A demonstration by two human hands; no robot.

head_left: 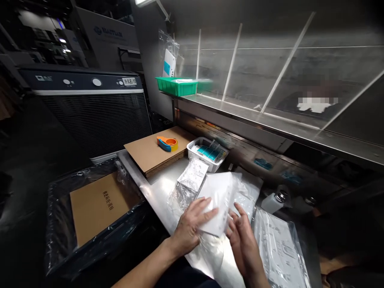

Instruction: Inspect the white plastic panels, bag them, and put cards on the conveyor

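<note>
My left hand (192, 226) grips the near left edge of a flat white stack of sheets (218, 200) that sits in a clear plastic bag (240, 200) on the steel bench (159, 192). My right hand (243, 236) holds the stack's near right corner and the bag's film, fingers curled against it. Just behind the stack lies a small printed box in clear wrap (192, 178).
A white tray of teal-labelled packets (207, 152) stands behind. An orange tape dispenser (167, 143) rests on a cardboard slab (150, 154). A black-lined bin holding a cardboard sheet (96, 206) is on the left. More bagged printed sheets (279, 248) and a white bottle (273, 200) lie right. A green tray (175, 85) sits on the upper shelf.
</note>
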